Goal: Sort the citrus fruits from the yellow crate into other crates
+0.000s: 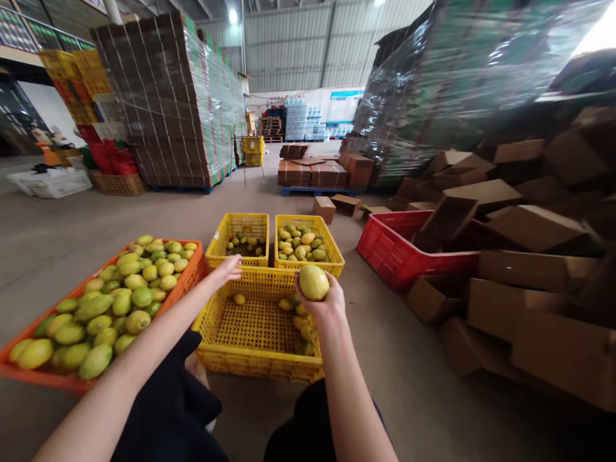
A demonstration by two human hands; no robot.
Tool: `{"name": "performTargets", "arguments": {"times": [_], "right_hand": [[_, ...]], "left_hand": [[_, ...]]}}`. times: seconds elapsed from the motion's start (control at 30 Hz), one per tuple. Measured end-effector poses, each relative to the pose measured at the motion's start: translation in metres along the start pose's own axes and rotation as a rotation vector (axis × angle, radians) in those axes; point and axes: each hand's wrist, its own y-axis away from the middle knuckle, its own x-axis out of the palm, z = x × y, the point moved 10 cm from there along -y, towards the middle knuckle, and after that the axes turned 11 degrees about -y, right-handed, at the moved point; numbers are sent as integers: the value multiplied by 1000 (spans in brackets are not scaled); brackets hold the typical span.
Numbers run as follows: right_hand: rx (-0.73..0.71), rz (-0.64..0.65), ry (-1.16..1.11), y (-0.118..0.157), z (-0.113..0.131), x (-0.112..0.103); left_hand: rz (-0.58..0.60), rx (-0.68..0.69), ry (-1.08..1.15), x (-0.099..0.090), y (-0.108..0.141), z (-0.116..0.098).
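Note:
My right hand [332, 301] is wrapped round a large, smooth yellow-green fruit [314, 282], held over the right end of the big yellow crate [260, 356]. Inside that crate, several similar fruits [307, 330] lie along the right side and a single fruit [239, 299] sits at the back left. Stretched out near the crate's back left corner, my left hand [228, 271] has nothing in it. To the left stands an orange crate [197, 260] heaped with yellow and green fruits [120, 301].
Behind the big crate stand a left yellow crate [216, 247] with some fruit and a fuller right yellow crate [337, 256]. A red crate [385, 256] and heaped cardboard boxes [539, 282] occupy the right. Flattened cartons [312, 173] lie on a pallet farther back.

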Motion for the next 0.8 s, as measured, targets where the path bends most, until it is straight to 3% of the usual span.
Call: {"name": "performTargets", "arguments": {"times": [0.13,0.23,0.4,0.53,0.7,0.8], "right_hand": [[43,-6,42,1,-14,-5],[59,-20,82,-3,-22,-14],[52,-102,202,-17,-36,-40],[163,-169,374,-23,-71,-71],[287,-314,566,-19,-110,-128],[265,-363,637,-29,-106,-136]], "left_hand": [[223,9,-272,41,33,51],[296,63,-502,56,48,64],[240,223,-859,48,58,54],[249,268,-1079,35,60,55],[305,328,-1200,30,68,55],[339,377,-1197,34,73,54]]}}
